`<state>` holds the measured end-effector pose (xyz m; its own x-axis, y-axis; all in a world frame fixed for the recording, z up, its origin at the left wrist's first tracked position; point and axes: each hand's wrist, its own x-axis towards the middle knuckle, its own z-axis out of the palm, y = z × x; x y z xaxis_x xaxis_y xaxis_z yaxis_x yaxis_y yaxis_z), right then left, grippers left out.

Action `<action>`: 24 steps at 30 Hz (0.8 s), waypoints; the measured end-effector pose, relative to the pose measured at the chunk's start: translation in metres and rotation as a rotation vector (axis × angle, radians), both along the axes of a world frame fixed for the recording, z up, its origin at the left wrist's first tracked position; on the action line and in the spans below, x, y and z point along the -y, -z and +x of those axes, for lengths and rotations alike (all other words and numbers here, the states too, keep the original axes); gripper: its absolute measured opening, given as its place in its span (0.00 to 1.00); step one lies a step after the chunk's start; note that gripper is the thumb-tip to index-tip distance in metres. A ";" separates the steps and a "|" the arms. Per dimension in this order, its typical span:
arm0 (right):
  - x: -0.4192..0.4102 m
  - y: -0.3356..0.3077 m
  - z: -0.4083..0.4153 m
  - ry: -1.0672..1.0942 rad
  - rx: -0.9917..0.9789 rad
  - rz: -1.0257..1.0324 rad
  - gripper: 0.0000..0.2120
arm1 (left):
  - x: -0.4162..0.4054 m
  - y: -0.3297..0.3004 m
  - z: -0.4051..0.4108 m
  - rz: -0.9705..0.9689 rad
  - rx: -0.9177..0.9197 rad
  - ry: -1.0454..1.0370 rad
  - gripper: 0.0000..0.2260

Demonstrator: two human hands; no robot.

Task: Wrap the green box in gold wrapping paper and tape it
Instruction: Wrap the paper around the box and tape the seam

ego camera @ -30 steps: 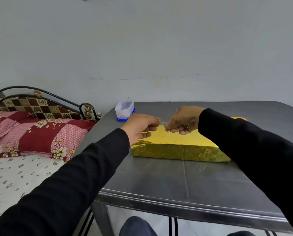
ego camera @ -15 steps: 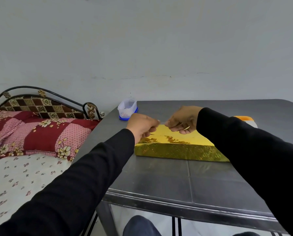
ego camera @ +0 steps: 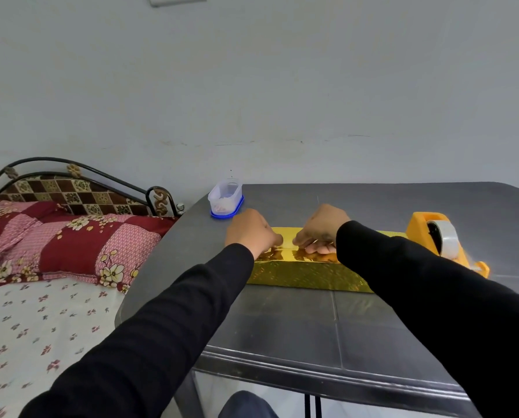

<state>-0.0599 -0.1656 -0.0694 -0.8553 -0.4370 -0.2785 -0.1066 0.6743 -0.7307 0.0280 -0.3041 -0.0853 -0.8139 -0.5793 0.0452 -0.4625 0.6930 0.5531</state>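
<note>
Sleeves [ego camera: 149,336] come first, black and long, reaching out from the near edge over a dark grey surface [ego camera: 297,330]. A knee in blue cloth shows just under that near edge.

Past the bare stretch lies the box [ego camera: 306,274], flat and low, already covered in gold paper so that no green shows. Its long side faces the person, glittering, and its top mirrors the fingers above it.

Both hands rest on the top of the box, close together but not touching. The left hand [ego camera: 252,232] is curled, knuckles up, fingertips pressed down near the left end of the top; whether it pinches anything I cannot tell. The right hand [ego camera: 323,229] lies beside it, fingers bent and flattened against the paper, along what looks like a seam running across the top. Any tape under those fingers is too small to make out.

Right of the box, partly behind the right sleeve, stands an orange dispenser [ego camera: 433,236] with a roll of clear tape in it.

Farther back, at the left corner of the surface, sits a clear tub [ego camera: 225,196] on a blue lid. Off to the left is a bed [ego camera: 38,321] with a patchwork pillow [ego camera: 71,245] and an iron headboard, against a plain grey wall.
</note>
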 end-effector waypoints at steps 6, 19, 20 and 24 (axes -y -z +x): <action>0.002 0.004 -0.001 0.009 -0.027 0.006 0.11 | 0.003 0.003 -0.003 -0.006 0.020 0.008 0.10; 0.005 0.005 0.003 0.063 -0.081 0.049 0.12 | 0.004 0.003 -0.007 0.010 0.060 0.017 0.12; 0.005 0.005 0.003 0.063 -0.104 0.058 0.13 | 0.004 0.004 -0.007 0.016 0.057 0.016 0.11; 0.009 0.009 0.005 0.049 -0.208 0.144 0.15 | 0.005 0.007 -0.006 0.062 0.058 -0.004 0.12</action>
